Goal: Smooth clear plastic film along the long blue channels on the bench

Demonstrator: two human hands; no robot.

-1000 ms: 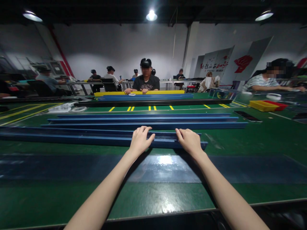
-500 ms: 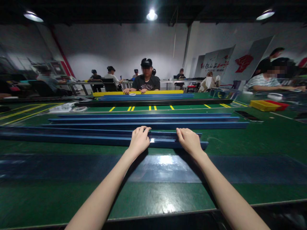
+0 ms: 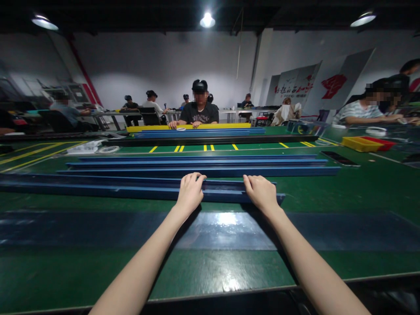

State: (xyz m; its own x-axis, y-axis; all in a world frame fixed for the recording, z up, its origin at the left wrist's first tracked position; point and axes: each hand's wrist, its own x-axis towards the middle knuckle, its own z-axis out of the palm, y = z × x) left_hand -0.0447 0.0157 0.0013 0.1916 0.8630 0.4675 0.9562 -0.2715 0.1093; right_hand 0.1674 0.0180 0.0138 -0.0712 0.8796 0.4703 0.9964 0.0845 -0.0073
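A long blue channel strip point(image 3: 223, 196) lies across the green table in front of me, running off to the left. My left hand point(image 3: 190, 191) is closed over it near the middle of the view, fingers curled over its far side. Closer to the strip's right end, my right hand point(image 3: 261, 192) grips it in the same way. The fingertips of both hands are partly hidden behind the strip. Nearer to me, under my forearms, a flat clear plastic sheet point(image 3: 226, 236) stretches across the table and reflects the lamp.
Several more blue channel strips point(image 3: 203, 170) lie just beyond. Farther back are a black bar point(image 3: 210, 141) and a yellow strip point(image 3: 157, 128) under a co-worker's hands. A phone point(image 3: 340, 159) and a yellow tray point(image 3: 361, 144) sit at right. Other people work around the room.
My right hand has shifted very slightly to the right along the blue strip; my left hand is nearly still. The bright glint on the strip between my hands is gone.
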